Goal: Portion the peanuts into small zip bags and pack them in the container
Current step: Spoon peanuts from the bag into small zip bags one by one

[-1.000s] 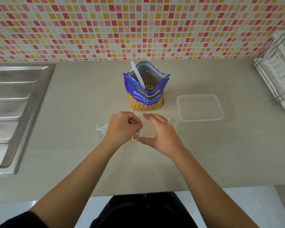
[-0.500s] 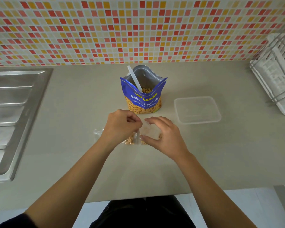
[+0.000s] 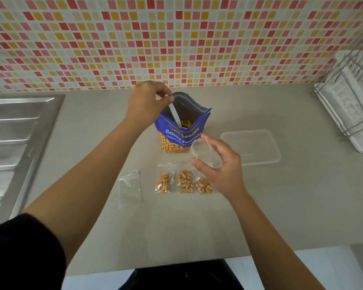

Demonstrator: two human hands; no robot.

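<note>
Head camera view: nearest the lens, a black sleeve [image 3: 19, 248] is seen on the left arm above a beige stone-look countertop [image 3: 176, 227]. An empty small clear zip bag [image 3: 130, 186] is laid flat on it, and just to its right three small clear zip bags filled with peanuts [image 3: 185, 181] are lined up side by side. Above them, an open clear plastic zip bag [image 3: 205, 151] is gripped in the curled fingers of the right hand [image 3: 218, 166], its mouth held wide. A clear rectangular plastic container [image 3: 252, 146] is set near the right of that hand, nothing visible inside. Further back, a blue stand-up foil pouch [image 3: 180, 130] printed "TONG GARDEN" and "Salted Peanuts", with a smaller line that cannot be read, is stood open with peanuts inside. The handle of a white plastic spoon [image 3: 175, 116], its bowl sunk in the nuts, is pinched by the left hand [image 3: 147, 101]. The hands are kept well apart. A steel sink drainboard [image 3: 13, 132] is seen at left, a white wire dish rack [image 3: 348, 101] at right, and a red, orange and yellow mosaic tile wall [image 3: 176, 38] behind.
</note>
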